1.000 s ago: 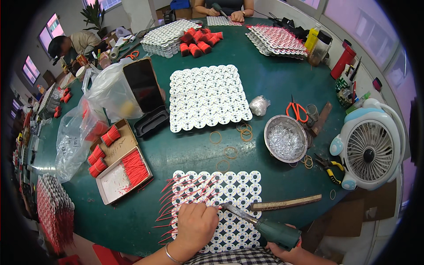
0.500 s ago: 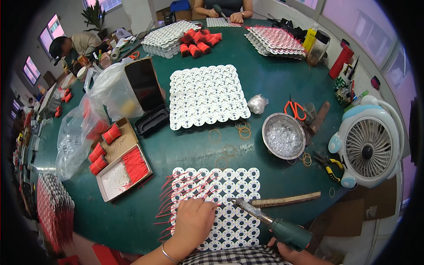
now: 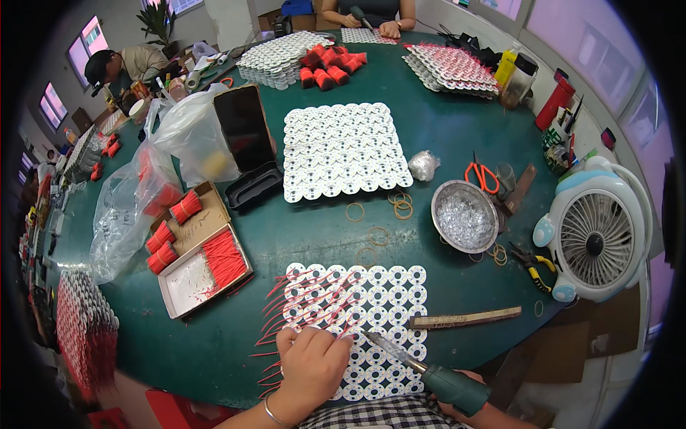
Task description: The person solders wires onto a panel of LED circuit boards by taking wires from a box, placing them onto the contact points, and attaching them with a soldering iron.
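Note:
A panel of round white circuit boards point(image 3: 396, 357) lies in front of me, with red wires point(image 3: 293, 304) fanning out from its left part. Over the lower left of the panel, my left hand point(image 3: 314, 361) is closed, its fingertips pinching a thin red wire. My right hand point(image 3: 468, 415), partly hidden by the tool, grips the green handle of a soldering iron point(image 3: 450, 386). The iron's metal tip points left and rests at or just above a board close to my left fingertips; whether it touches cannot be made out.
Beyond lies a stack of white board panels point(image 3: 346, 154). A cardboard box point(image 3: 175, 289) of red wires stands left, a metal bowl point(image 3: 464, 214) right. A wooden strip point(image 3: 468, 317), pliers point(image 3: 536, 268) and a fan point(image 3: 597, 236) are at the right. Two people work farther off.
The soldering iron's tip has shifted slightly left and nearer my left fingertips. My left hand stays at much the same spot on the panel. The whole view has shifted a little.

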The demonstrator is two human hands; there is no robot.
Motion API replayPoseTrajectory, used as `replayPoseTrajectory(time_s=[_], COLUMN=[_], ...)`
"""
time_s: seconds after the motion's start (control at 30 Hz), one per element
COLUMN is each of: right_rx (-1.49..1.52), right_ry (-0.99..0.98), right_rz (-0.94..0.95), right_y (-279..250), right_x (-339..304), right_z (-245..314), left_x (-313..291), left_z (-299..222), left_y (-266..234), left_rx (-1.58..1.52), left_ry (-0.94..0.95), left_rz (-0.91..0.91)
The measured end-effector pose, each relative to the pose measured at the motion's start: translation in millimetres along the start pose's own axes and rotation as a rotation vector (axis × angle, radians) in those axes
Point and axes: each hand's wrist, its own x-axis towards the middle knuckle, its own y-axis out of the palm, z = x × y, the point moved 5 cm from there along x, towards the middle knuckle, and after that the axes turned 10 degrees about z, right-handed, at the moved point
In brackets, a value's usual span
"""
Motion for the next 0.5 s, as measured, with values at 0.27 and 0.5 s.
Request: replayPoseTrajectory(time_s=[0.27, 0.5], right_rx=[-0.514, -0.435], right_ry=[-0.422, -0.367], right_rz=[-0.106, -0.08], right_y=[2, 3], right_x=[12, 13], right_z=[18, 10], left_x=[1, 2], left_z=[3, 3], left_y=[3, 4], left_rx=[-0.002, -0.032], left_ry=[0.013, -0.007], left_rz=[-0.013, 0.027])
